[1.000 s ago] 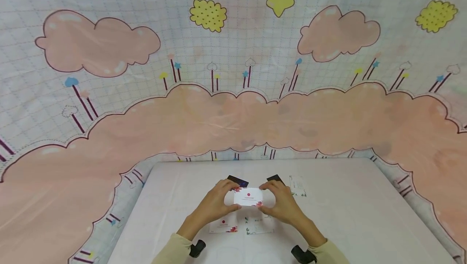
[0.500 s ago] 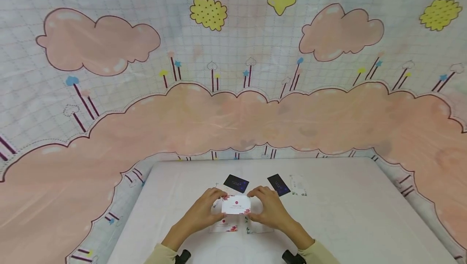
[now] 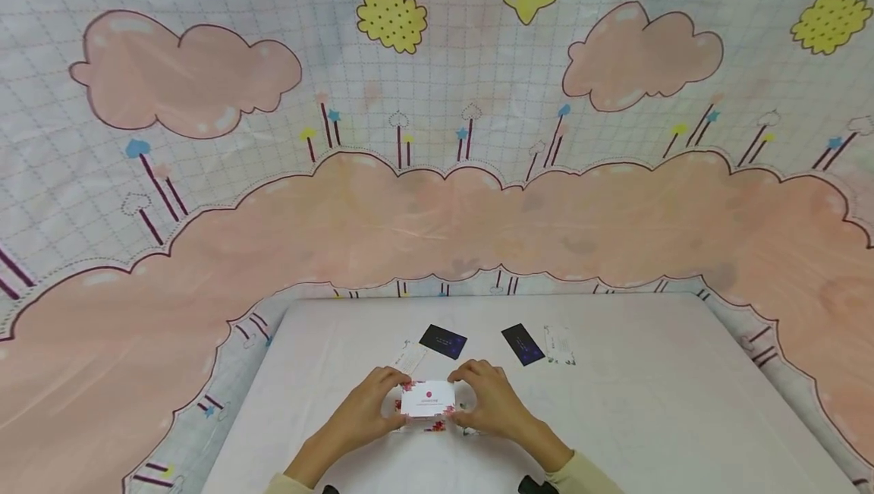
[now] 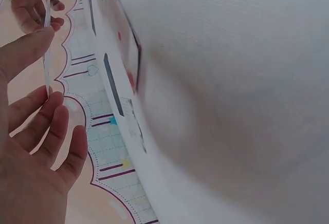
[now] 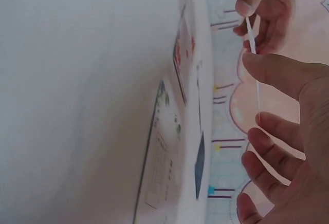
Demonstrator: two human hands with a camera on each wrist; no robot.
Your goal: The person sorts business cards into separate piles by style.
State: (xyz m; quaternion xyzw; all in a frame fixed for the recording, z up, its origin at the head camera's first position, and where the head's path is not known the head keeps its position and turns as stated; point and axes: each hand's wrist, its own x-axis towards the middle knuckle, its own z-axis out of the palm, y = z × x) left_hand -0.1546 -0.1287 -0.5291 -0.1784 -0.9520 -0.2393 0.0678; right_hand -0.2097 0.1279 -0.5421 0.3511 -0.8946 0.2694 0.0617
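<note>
Pinching a card [image 3: 428, 395] by opposite ends with left hand [image 3: 367, 405] and right hand [image 3: 493, 404], up off the counter [image 3: 649, 403], partly hiding a second card [image 3: 435, 426] lying there. Probably at the placing step; next, likely lower level, lay flat, release.

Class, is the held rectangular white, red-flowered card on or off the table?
Off: both wrist views show the card apart from the white table.
</note>
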